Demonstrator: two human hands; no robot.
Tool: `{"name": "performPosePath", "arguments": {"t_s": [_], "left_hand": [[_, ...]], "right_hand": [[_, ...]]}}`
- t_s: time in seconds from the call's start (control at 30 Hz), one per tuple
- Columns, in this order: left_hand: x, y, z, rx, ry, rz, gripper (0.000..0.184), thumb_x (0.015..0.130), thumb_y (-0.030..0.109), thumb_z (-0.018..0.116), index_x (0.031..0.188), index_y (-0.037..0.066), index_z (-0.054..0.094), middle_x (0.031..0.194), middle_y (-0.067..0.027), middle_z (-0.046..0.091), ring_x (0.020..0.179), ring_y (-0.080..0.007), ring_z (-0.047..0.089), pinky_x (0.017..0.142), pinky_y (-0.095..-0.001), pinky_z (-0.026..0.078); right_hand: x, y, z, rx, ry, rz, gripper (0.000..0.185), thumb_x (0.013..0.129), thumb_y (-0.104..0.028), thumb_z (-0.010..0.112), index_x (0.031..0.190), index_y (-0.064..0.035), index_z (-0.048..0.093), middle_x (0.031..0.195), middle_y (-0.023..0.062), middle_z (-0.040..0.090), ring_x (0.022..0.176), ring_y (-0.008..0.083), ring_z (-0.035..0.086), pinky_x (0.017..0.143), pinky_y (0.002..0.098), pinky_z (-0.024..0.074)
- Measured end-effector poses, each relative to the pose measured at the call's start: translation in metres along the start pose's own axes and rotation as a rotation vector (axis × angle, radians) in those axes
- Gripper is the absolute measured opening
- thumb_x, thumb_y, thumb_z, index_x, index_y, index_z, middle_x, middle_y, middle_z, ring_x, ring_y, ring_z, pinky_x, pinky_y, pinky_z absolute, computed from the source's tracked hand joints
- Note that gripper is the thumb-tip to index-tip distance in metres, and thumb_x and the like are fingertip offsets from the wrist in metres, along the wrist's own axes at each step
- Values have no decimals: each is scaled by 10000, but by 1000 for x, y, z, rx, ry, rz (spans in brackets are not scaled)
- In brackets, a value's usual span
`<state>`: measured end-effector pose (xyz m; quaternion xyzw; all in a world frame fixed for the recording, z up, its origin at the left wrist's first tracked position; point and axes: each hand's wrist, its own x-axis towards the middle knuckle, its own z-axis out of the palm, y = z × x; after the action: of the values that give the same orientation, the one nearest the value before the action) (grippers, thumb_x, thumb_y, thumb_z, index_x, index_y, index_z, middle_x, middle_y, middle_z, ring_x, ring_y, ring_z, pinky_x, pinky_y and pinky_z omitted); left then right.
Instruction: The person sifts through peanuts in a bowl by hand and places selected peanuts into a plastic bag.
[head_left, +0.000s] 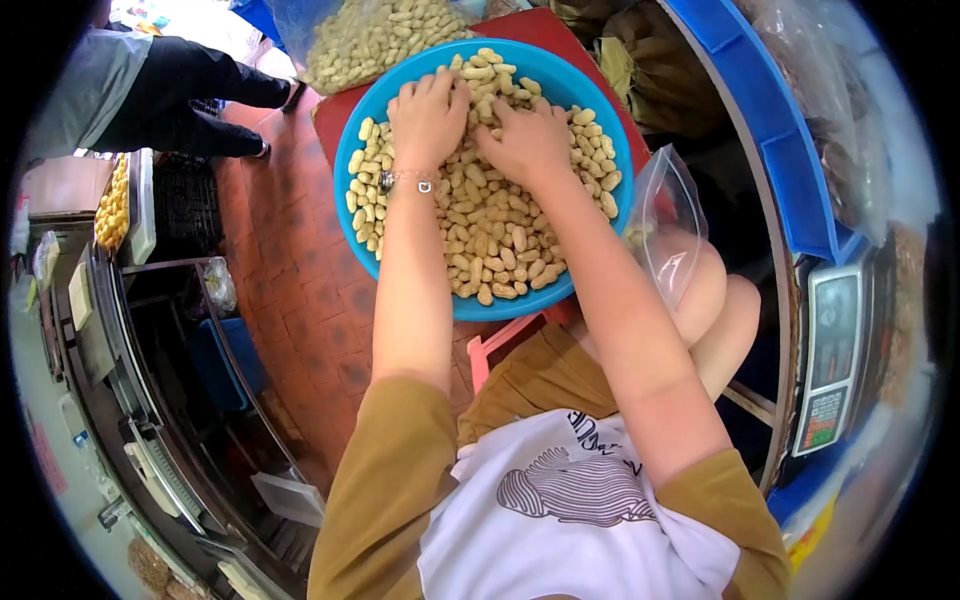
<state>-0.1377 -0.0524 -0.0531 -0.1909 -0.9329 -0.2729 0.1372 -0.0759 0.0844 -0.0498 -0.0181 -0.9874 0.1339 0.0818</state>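
A round blue basin holds a heap of unshelled peanuts. My left hand lies on the peanuts in the upper left of the basin, its fingers spread and pointing away from me. To its right, my right hand rests on the heap with its fingers apart and some fingertips down among the nuts. A bracelet circles my left wrist. The basin stands on a red surface, with a clear bag of peanuts just behind it.
Another person stands at the upper left on the red tiled floor. An empty-looking clear bag lies by my knees. On the right are a blue tray and a weighing scale. Metal shelving runs down the left.
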Motion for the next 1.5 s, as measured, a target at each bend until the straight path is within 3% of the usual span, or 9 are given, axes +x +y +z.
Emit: {"name": "performPosePath", "arguments": {"t_s": [0.3, 0.4, 0.5, 0.73, 1.0, 1.2, 1.3, 1.4, 1.5], "left_hand": [[1, -2, 6, -350, -389, -96, 358, 919, 325, 478, 1108, 94, 675, 998, -201, 670, 1020, -376, 553, 921, -444, 446], [-4, 0, -3, -372, -537, -132, 362, 963, 268, 453, 1146, 20, 644, 991, -119, 675, 865, -230, 572, 830, -370, 464], [-15, 9, -21, -520, -546, -166, 379, 943, 294, 448, 1114, 37, 669, 1011, -202, 663, 1003, -368, 579, 911, -419, 459], [-60, 35, -14, -241, -46, -185, 350, 962, 280, 453, 1098, 52, 682, 1026, -139, 702, 863, -306, 664, 800, -392, 500], [-84, 65, -16, -451, 100, -495, 332, 957, 279, 472, 1092, 58, 679, 1051, -147, 679, 986, -296, 629, 869, -380, 470], [-90, 49, -7, -639, 127, -373, 319, 964, 257, 464, 1059, 24, 660, 1117, -168, 626, 1052, -335, 559, 960, -420, 407], [-114, 17, 14, 413, 153, -105, 302, 951, 185, 462, 1149, 25, 624, 1166, -129, 625, 1030, -286, 588, 919, -415, 424], [-119, 16, 25, 425, 53, -144, 324, 946, 186, 464, 1221, 58, 578, 1242, -108, 580, 1097, -279, 551, 959, -441, 390], [-117, 25, 24, 269, 65, -204, 335, 957, 191, 449, 1238, 48, 562, 1283, -108, 558, 1136, -286, 536, 954, -423, 399]], "right_hand": [[-34, -10, -12, 13, 12, -43, 509, 857, -439, 500, 1175, -70, 649, 939, 154, 695, 997, 330, 601, 976, 479, 366], [-45, -10, -1, 39, 177, -41, 508, 860, -456, 508, 1142, -62, 662, 908, 143, 697, 948, 334, 616, 914, 479, 405], [-45, -9, -5, 172, 198, 36, 472, 879, -431, 516, 1139, -61, 653, 912, 153, 692, 916, 334, 626, 875, 476, 431], [-43, -17, 5, 99, 342, 22, 378, 944, -382, 467, 1012, -67, 664, 866, 170, 690, 868, 338, 639, 828, 471, 448], [-43, -10, -23, 537, -83, 52, 386, 958, -399, 426, 1002, -102, 669, 967, 179, 702, 797, 379, 654, 779, 502, 485], [-51, -25, 3, 522, 125, 15, 424, 948, -440, 418, 1068, -130, 681, 1039, 158, 691, 968, 363, 637, 839, 522, 469], [-51, -28, 21, 59, 372, 2, 367, 963, -404, 400, 1071, -148, 640, 1116, 78, 660, 1030, 356, 607, 821, 559, 448], [-48, -23, 18, 157, 124, -2, 406, 921, -425, 451, 1086, -144, 694, 1137, 131, 662, 1037, 362, 602, 929, 606, 344], [-50, -19, 12, 302, 93, 28, 394, 920, -407, 460, 1094, -135, 685, 1111, 153, 668, 1003, 378, 616, 936, 552, 383]]}}
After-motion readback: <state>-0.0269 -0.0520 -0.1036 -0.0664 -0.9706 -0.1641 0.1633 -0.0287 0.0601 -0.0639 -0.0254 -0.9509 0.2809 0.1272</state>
